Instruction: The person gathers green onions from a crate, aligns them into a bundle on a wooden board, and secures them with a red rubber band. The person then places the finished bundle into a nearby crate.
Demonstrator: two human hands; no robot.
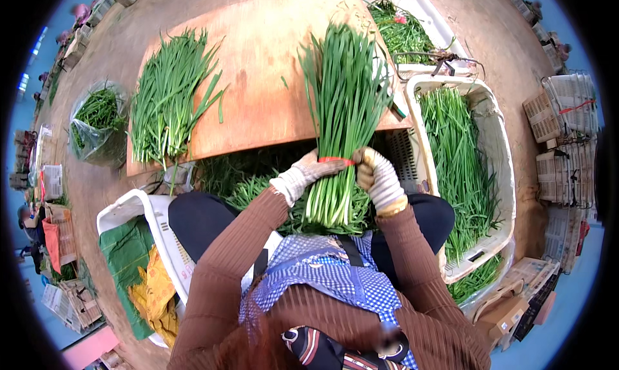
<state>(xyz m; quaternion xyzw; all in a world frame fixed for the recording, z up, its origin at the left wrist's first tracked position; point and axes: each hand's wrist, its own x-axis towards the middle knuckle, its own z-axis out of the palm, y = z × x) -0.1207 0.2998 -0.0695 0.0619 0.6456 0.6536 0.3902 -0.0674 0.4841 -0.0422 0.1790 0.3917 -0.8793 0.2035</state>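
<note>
A thick bundle of garlic chives point(341, 94) stands between my gloved hands, green tips pointing away and pale stem ends towards me. A red band point(333, 160) runs around its stems. My left hand point(312, 172) grips the bundle from the left at the band, fingers across the stems. On the right, my right hand point(372, 169) has its fingers curled at the band's end; a pinch on the band looks likely but its fingertips are partly hidden. A looser pile of chives point(169, 99) lies on the left of the wooden board point(256, 89).
At my right stands a white plastic crate point(505, 176) of chives, with another crate point(430, 7) of greens beyond. A plastic bag point(96, 123) of greens is left of the board. Beside my left knee, a white crate point(152, 225) holds green and yellow sacks point(154, 292).
</note>
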